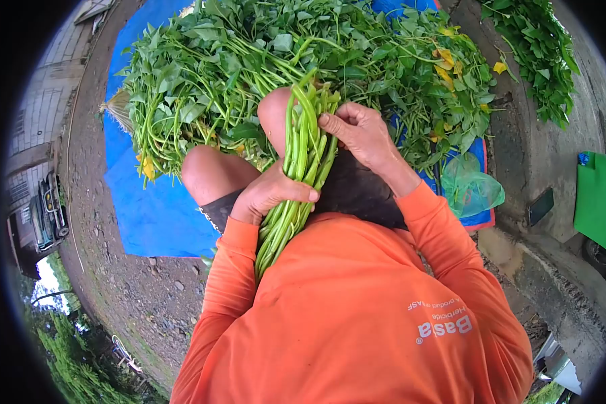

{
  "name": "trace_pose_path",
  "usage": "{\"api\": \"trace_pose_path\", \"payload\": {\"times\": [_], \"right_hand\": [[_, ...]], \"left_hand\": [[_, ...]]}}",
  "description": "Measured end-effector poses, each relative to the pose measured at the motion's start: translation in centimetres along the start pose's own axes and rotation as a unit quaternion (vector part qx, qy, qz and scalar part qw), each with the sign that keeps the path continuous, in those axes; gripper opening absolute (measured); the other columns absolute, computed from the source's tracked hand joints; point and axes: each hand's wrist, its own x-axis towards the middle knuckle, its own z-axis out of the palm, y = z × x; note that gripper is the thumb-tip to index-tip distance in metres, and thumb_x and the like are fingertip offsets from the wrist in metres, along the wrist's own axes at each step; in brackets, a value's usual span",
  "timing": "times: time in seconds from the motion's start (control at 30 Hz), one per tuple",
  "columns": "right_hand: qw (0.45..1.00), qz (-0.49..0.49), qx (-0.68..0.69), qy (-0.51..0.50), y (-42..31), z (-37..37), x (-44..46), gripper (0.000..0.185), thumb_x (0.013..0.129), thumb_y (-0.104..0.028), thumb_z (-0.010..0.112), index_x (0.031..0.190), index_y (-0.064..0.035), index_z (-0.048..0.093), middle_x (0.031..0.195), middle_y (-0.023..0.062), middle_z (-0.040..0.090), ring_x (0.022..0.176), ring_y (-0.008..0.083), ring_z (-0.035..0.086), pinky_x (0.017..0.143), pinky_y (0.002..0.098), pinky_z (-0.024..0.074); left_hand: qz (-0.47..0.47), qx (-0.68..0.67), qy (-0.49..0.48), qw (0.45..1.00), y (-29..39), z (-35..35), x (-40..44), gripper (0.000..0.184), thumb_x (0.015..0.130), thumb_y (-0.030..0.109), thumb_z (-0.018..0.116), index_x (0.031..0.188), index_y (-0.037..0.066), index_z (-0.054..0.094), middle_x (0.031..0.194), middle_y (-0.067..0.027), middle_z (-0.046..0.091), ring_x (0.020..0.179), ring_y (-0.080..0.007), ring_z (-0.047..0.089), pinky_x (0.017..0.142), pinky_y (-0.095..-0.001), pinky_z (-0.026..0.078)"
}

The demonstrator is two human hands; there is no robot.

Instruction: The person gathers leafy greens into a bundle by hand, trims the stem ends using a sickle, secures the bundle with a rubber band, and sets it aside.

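A bundle of long green stems point(301, 151), which looks like water spinach, stands slanted in front of my body. My left hand point(274, 193) is wrapped round its lower middle, with the thumb across the front. At the bundle's upper right edge, my right hand point(363, 135) has its thumb and fingers closed against the stems; what lies between its fingertips is mostly hidden. The stems' lower ends rest against my orange shirt point(357, 303). Beyond my bare knees spreads a big heap of leafy greens point(215, 60), with some yellow leaves in it.
The heap lies on a blue tarp point(148, 209). A pale green plastic bag point(471, 185) sits at its right edge. More greens point(539, 60) lie at the upper right, and a dark flat object point(540, 206) rests on the concrete. Gravelly ground point(161, 296) is at the left.
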Motion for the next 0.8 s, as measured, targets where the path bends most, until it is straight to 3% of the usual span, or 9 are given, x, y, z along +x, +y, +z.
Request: {"api": "trace_pose_path", "payload": {"times": [0.17, 0.2, 0.33, 0.43, 0.57, 0.6, 0.7, 0.73, 0.8], "right_hand": [[0.99, 0.055, 0.131, 0.026, -1.6, 0.7, -1.1, 0.037, 0.101, -0.041, 0.082, 0.108, -0.0072, 0.07, 0.092, -0.0009, 0.071, 0.073, 0.006, 0.061, 0.061, 0.0226, 0.0488], [0.99, 0.046, 0.129, 0.042, -1.6, 0.6, -1.7, 0.046, 0.102, -0.035, 0.081, 0.131, -0.0038, 0.063, 0.108, 0.004, 0.072, 0.084, 0.0092, 0.066, 0.068, 0.0229, 0.0519], [0.985, -0.021, 0.169, -0.012, -2.2, 2.3, -2.3, 0.082, 0.095, -0.016, 0.085, 0.157, 0.0046, 0.036, 0.126, 0.0184, 0.068, 0.11, 0.0226, 0.072, 0.096, 0.037, 0.0604], [0.986, -0.032, 0.159, 0.025, -2.0, 3.1, -2.1, 0.08, 0.095, -0.015, 0.083, 0.158, 0.0041, 0.038, 0.128, 0.0204, 0.069, 0.113, 0.0243, 0.073, 0.097, 0.0374, 0.0601], [0.99, -0.07, -0.056, 0.114, -1.0, 4.0, -2.6, 0.072, 0.098, -0.019, 0.077, 0.156, 0.0017, 0.041, 0.126, 0.0183, 0.073, 0.113, 0.0272, 0.074, 0.099, 0.0402, 0.0585], [0.99, -0.026, -0.071, 0.122, -0.5, 4.1, -2.1, 0.069, 0.099, -0.024, 0.076, 0.155, 0.0005, 0.044, 0.119, 0.0166, 0.075, 0.111, 0.0273, 0.074, 0.101, 0.0408, 0.0578], [0.993, -0.014, -0.018, 0.12, 2.4, 4.3, 0.1, 0.063, 0.103, -0.028, 0.071, 0.154, -0.0011, 0.046, 0.116, 0.0157, 0.075, 0.11, 0.0263, 0.074, 0.101, 0.0407, 0.0579], [0.992, 0.015, 0.097, 0.081, 2.4, 4.6, 0.9, 0.054, 0.108, -0.028, 0.065, 0.153, -0.0026, 0.047, 0.127, 0.0155, 0.071, 0.115, 0.0245, 0.071, 0.101, 0.0392, 0.0576], [0.966, 0.035, 0.244, 0.083, 1.8, 5.9, 1.5, 0.047, 0.11, -0.034, 0.065, 0.147, -0.0074, 0.052, 0.125, 0.0109, 0.072, 0.108, 0.0186, 0.073, 0.092, 0.0335, 0.0606]], "left_hand": [[0.018, -0.07, 0.02, 0.997, -0.8, -1.7, -0.2, 0.068, 0.072, 0.015, 0.088, 0.133, 0.0, 0.061, 0.093, -0.0135, 0.071, 0.076, -0.0246, 0.071, 0.07, -0.0364, 0.06], [0.019, -0.064, 0.029, 0.997, -0.8, -1.9, -0.4, 0.068, 0.073, 0.014, 0.088, 0.133, 0.0, 0.061, 0.094, -0.0135, 0.071, 0.076, -0.0246, 0.071, 0.07, -0.0363, 0.06], [0.015, -0.043, 0.05, 0.998, -1.1, -1.9, -0.5, 0.072, 0.073, 0.013, 0.088, 0.138, -0.001, 0.06, 0.099, -0.0119, 0.071, 0.078, -0.0233, 0.07, 0.07, -0.0363, 0.061], [0.039, 0.025, 0.051, 0.998, -0.8, -1.9, -0.4, 0.081, 0.074, 0.013, 0.09, 0.147, -0.001, 0.056, 0.112, -0.0096, 0.071, 0.092, -0.0212, 0.07, 0.083, -0.0359, 0.06], [0.101, 0.049, 0.049, 0.992, -0.2, -1.1, -0.7, 0.079, 0.075, 0.014, 0.095, 0.146, 0.0, 0.061, 0.124, -0.0013, 0.07, 0.113, -0.0141, 0.062, 0.106, -0.0315, 0.049], [0.09, 0.081, 0.043, 0.992, 0.0, -1.0, -0.8, 0.091, 0.074, 0.016, 0.097, 0.153, 0.001, 0.055, 0.136, -0.0045, 0.066, 0.12, -0.0174, 0.06, 0.111, -0.034, 0.047], [0.138, 0.176, 0.002, 0.975, 1.4, 0.7, -0.4, 0.101, 0.073, 0.022, 0.098, 0.158, 0.001, 0.048, 0.143, -0.0076, 0.062, 0.128, -0.0211, 0.057, 0.116, -0.0363, 0.044], [0.118, 0.23, 0.012, 0.966, 1.4, 0.4, -0.4, 0.108, 0.071, 0.027, 0.099, 0.16, 0.001, 0.044, 0.147, -0.0098, 0.058, 0.133, -0.0236, 0.053, 0.119, -0.0378, 0.042], [0.076, 0.214, 0.002, 0.974, 1.4, 0.4, -0.1, 0.103, 0.072, 0.025, 0.097, 0.158, 0.001, 0.047, 0.144, -0.0097, 0.06, 0.131, -0.0234, 0.054, 0.118, -0.0374, 0.043]]}}
